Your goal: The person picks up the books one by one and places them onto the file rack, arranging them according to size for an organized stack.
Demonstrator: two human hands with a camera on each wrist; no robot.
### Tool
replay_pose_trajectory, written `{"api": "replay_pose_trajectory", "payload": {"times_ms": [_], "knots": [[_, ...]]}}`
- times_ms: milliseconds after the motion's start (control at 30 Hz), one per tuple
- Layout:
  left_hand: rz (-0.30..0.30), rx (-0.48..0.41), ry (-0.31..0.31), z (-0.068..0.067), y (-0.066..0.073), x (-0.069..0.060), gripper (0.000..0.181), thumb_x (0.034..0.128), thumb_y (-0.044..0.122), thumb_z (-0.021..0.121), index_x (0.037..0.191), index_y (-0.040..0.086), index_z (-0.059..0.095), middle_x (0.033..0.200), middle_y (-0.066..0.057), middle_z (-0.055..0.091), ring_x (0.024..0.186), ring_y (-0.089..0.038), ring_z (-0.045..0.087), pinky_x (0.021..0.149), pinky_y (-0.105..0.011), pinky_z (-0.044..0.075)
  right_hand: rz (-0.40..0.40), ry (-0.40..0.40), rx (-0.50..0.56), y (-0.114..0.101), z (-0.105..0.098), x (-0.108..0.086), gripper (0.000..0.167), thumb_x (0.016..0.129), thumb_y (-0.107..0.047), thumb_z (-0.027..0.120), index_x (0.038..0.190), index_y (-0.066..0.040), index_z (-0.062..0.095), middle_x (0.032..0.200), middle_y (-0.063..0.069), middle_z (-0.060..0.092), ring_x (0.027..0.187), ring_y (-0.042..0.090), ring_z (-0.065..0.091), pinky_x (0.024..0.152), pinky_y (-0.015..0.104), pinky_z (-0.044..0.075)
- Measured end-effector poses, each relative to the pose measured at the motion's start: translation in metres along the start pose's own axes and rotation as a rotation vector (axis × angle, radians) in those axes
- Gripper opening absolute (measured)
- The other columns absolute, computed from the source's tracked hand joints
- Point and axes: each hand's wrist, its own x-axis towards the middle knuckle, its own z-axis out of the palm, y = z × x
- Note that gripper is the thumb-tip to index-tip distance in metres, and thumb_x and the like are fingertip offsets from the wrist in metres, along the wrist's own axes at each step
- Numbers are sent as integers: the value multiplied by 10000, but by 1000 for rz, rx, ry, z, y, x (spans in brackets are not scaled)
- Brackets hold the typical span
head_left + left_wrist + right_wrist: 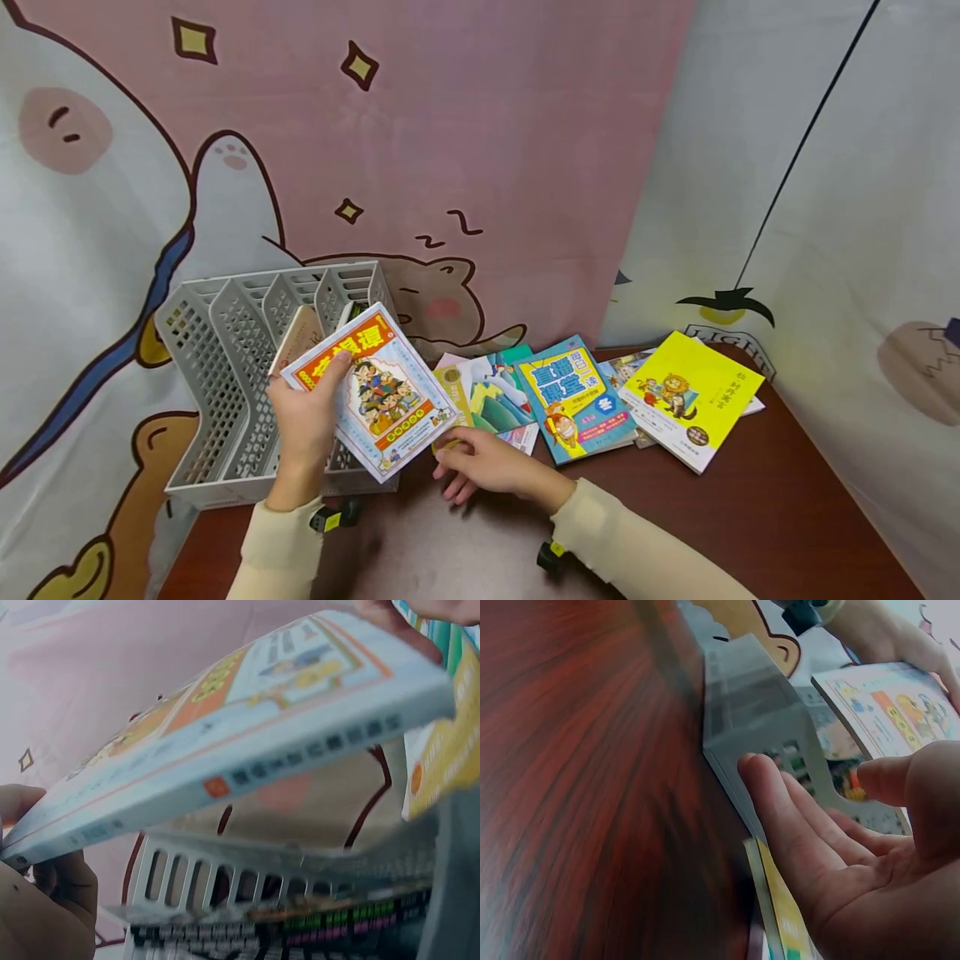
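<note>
Now the left hand [303, 417] pinches a rectangular white-and-orange paper book [390, 396], thumb over its cover. Just beside it, the empty right hand [491, 465] extends relaxed fingers.

Orange-banded white book [384, 396], grey rack [246, 358]

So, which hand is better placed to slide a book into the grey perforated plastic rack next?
Probably the left hand: it grips the thin white-edged book with an orange title band, close to the rack. The right hand is near that book, fingers extended, holding nothing.
</note>
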Motion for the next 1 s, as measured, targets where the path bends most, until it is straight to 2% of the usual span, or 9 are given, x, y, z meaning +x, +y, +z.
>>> {"api": "replay_pose_trajectory", "payload": {"times_ms": [100, 300, 433, 467, 567, 700, 833, 933, 1000], "knots": [[24, -6, 42, -11, 0, 2, 247, 935, 194, 914, 1041, 7, 793, 747, -48, 812, 560, -163, 773, 525, -313, 636, -21, 8, -9, -2, 11, 11, 418, 1136, -247, 633, 1428, 48, 581, 1220, 314, 755, 878, 384, 831, 782, 558, 696], [63, -2, 132, -39, 5, 10, 234, 912, 175, 929, 978, 11, 776, 726, -36, 809, 540, -150, 769, 490, -278, 614, -30, 66, -24, -5, 26, 27, 393, 1122, -248, 668, 1416, 5, 605, 1258, 277, 741, 901, 412, 822, 787, 578, 690], [82, 22, 181, -56, 10, 17, 252, 910, 191, 934, 1008, 16, 782, 782, -27, 826, 579, -142, 787, 518, -267, 624, -40, 127, -55, -7, 36, 37, 504, 1101, -272, 703, 1500, 1, 562, 1320, 249, 718, 966, 458, 810, 822, 577, 689], [82, 23, 190, -60, 11, 18, 256, 908, 191, 935, 1019, 13, 787, 792, -29, 829, 586, -144, 790, 525, -268, 627, -48, 145, -74, -8, 38, 40, 547, 1096, -285, 710, 1532, -1, 542, 1358, 249, 704, 982, 472, 807, 835, 572, 689], [77, 56, 221, -70, 14, 19, 268, 903, 211, 941, 1036, 28, 798, 805, -15, 833, 590, -131, 788, 537, -250, 626, -90, 200, -202, -9, 46, 48, 666, 1078, -330, 722, 1608, -5, 483, 1469, 236, 665, 1150, 422, 778, 1001, 532, 656], [86, 61, 264, -80, 16, 21, 275, 892, 205, 948, 1048, 36, 795, 826, -7, 839, 601, -114, 789, 555, -228, 624, -105, 238, -369, -8, 55, 55, 782, 1065, -412, 723, 1661, -5, 421, 1605, 251, 568, 1260, 293, 751, 1158, 453, 563], [90, 31, 295, -88, 17, 23, 279, 887, 183, 948, 1061, 39, 784, 861, -26, 844, 624, -121, 798, 578, -229, 632, -82, 241, -455, -4, 59, 57, 789, 1072, -463, 699, 1680, -44, 420, 1672, 230, 503, 1404, 305, 666, 1247, 476, 496], [76, 8, 343, -95, 18, 26, 286, 861, 170, 968, 1035, 45, 778, 837, -26, 837, 602, -115, 787, 568, -223, 626, -83, 238, -495, -3, 61, 58, 759, 1085, -475, 672, 1676, -60, 439, 1684, 197, 512, 1529, 326, 548, 1306, 494, 429], [73, 0, 384, -100, 20, 27, 298, 841, 163, 983, 1015, 47, 770, 814, -21, 830, 585, -105, 776, 561, -217, 622, -84, 230, -499, -2, 62, 59, 745, 1093, -479, 657, 1674, -63, 445, 1688, 183, 516, 1547, 328, 532, 1311, 501, 422]]}}
